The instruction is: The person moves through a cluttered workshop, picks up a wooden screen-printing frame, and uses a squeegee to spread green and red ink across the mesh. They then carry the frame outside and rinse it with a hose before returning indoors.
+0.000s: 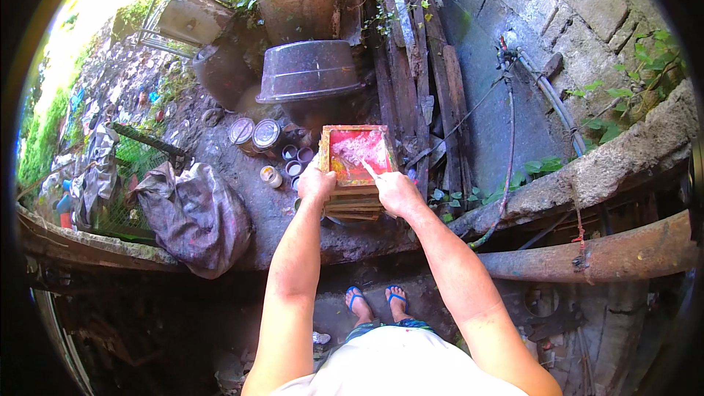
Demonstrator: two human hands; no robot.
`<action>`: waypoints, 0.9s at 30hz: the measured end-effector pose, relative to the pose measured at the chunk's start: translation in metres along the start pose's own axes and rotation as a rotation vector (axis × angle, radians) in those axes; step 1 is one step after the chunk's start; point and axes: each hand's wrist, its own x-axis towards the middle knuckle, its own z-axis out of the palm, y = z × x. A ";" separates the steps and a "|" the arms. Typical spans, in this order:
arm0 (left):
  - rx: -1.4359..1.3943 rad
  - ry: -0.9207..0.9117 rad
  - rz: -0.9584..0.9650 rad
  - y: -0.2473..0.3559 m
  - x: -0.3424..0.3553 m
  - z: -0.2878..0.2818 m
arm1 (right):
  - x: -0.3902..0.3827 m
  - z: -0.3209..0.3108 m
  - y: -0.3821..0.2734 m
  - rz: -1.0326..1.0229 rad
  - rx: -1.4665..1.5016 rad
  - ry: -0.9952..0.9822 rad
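A square wooden frame [356, 148] smeared with red and pale paint lies on top of a stack of similar wooden frames [353, 207] at the edge of a concrete ledge. My left hand [315, 183] grips the frame's near left corner. My right hand [397, 192] holds a thin pale stick [369, 169] whose tip rests on the red surface inside the frame. My feet in blue flip-flops [375, 299] stand on the ground below.
Several small paint tins [287, 161] and two larger lidded cans [254, 133] stand left of the frame. A dark upturned tub [309, 70], wooden planks [411, 51], a crumpled stained sack [194, 216], a rusty pipe [594, 257] and a block wall [550, 7] surround the spot.
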 end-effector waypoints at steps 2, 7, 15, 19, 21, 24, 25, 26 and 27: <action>-0.080 -0.034 0.018 -0.002 0.005 -0.002 | -0.010 -0.002 -0.009 0.054 0.049 0.084; -0.929 -0.319 -0.230 0.000 0.007 0.008 | -0.013 -0.021 -0.009 0.080 0.226 0.151; -1.099 -0.284 -0.071 0.030 0.002 0.031 | -0.020 -0.019 -0.011 0.209 0.357 0.191; -1.096 -0.204 0.064 0.046 0.016 0.024 | -0.016 -0.029 -0.010 0.245 0.361 0.243; -1.048 -0.102 0.149 0.050 0.022 0.011 | -0.003 -0.045 -0.004 0.242 0.418 0.265; -1.033 0.103 0.165 0.053 0.038 -0.022 | 0.027 -0.072 0.001 0.283 0.526 0.188; -1.110 0.154 0.278 0.047 0.039 -0.035 | 0.024 -0.068 -0.015 0.292 0.533 0.161; -1.183 0.170 0.327 0.039 0.042 -0.050 | 0.036 -0.073 -0.020 0.209 0.521 0.236; -1.146 0.184 0.314 0.030 0.046 -0.067 | 0.032 -0.062 -0.040 0.148 0.512 0.265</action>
